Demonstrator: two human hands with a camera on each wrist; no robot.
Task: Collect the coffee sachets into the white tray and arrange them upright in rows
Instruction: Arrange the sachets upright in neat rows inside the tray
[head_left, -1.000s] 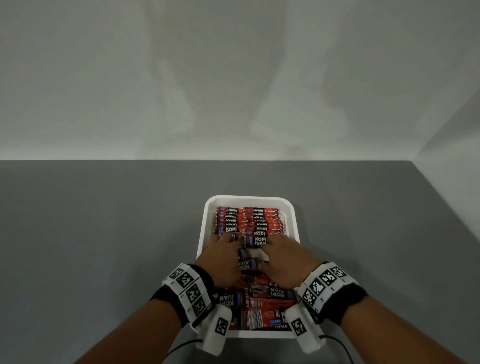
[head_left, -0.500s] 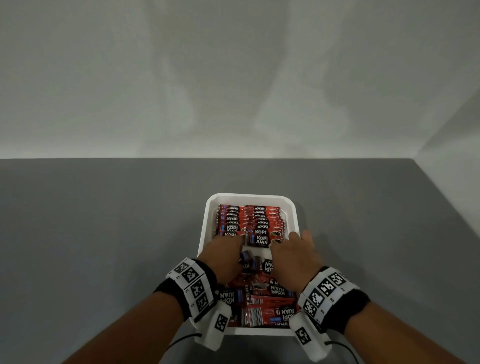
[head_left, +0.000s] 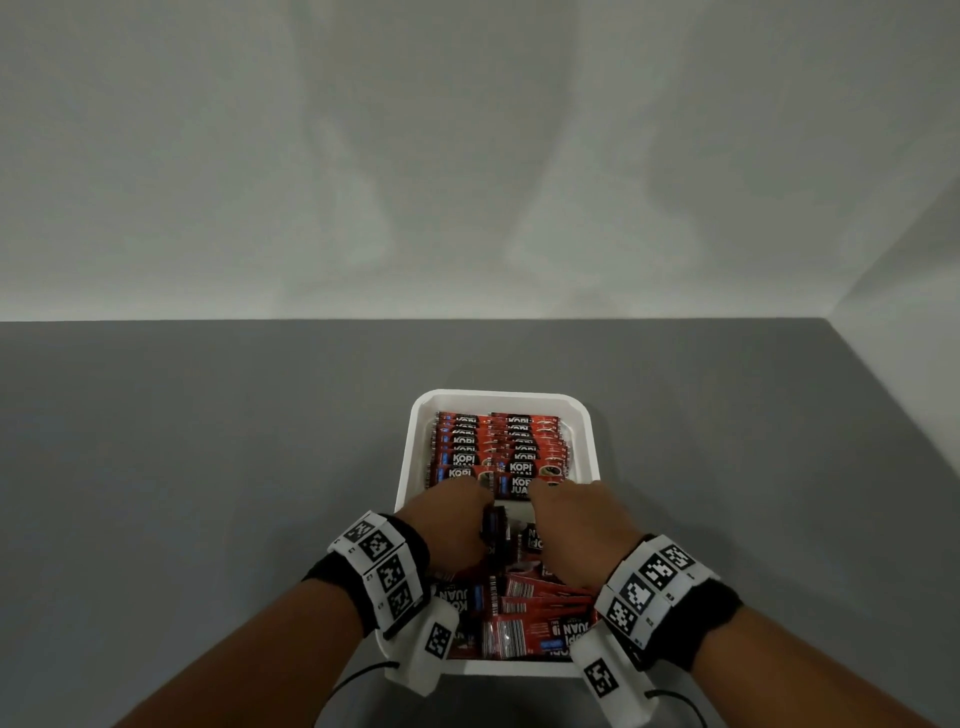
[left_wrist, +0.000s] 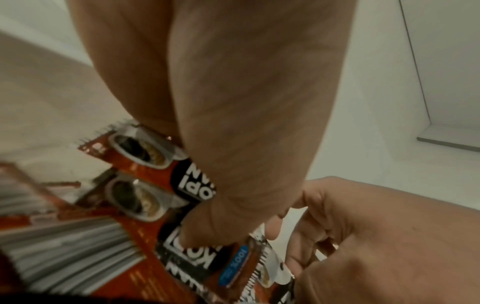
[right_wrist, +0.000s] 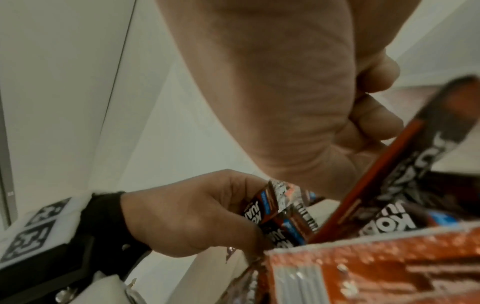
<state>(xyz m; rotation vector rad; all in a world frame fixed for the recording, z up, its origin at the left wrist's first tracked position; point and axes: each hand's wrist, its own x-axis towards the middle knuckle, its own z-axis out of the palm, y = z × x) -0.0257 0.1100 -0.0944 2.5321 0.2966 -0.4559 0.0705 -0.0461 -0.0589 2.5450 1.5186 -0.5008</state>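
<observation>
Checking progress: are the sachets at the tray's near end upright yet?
No. The near-end sachets lie flat and jumbled in the white tray, barcodes up; only the far rows stand upright.

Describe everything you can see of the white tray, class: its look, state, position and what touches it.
The white tray is a rectangle with rounded corners and a raised rim; it looks like plastic. It sits flat on the grey table, long side running away from the person. Upright rows of sachets fill its far half; loose sachets lie in the near half. Both hands reach into its middle.
</observation>
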